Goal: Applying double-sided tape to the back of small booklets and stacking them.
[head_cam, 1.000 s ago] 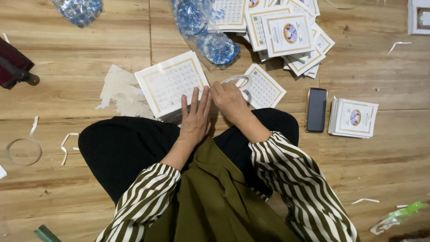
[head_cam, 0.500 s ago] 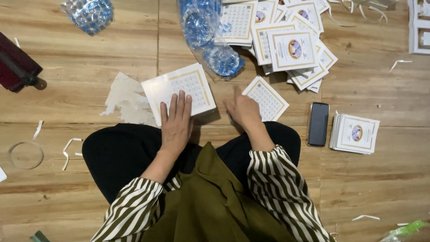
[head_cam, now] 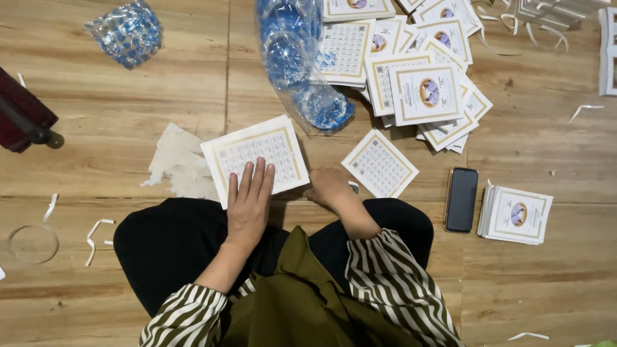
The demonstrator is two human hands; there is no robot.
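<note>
My left hand [head_cam: 249, 205] lies flat, fingers slightly apart, on the near edge of a white card with a gold border [head_cam: 257, 144] on the wooden floor in front of my knees. My right hand [head_cam: 329, 188] rests on the floor just right of that card, fingers curled under. Whether anything is inside it is hidden. A smaller gold-bordered card [head_cam: 380, 164] lies just right of that hand, not touched.
A loose pile of similar cards [head_cam: 424, 90] sits at the back right, a neat stack [head_cam: 517, 215] at the right, a black phone [head_cam: 461, 199] beside it. Clear bags of blue pieces [head_cam: 295, 58] [head_cam: 125, 32], torn paper [head_cam: 180, 160], a clear ring [head_cam: 32, 244], a dark red object [head_cam: 22, 119].
My left hand slid left onto the large card and flattened there. My right hand drew apart from it, down toward my knee, and curled up.
</note>
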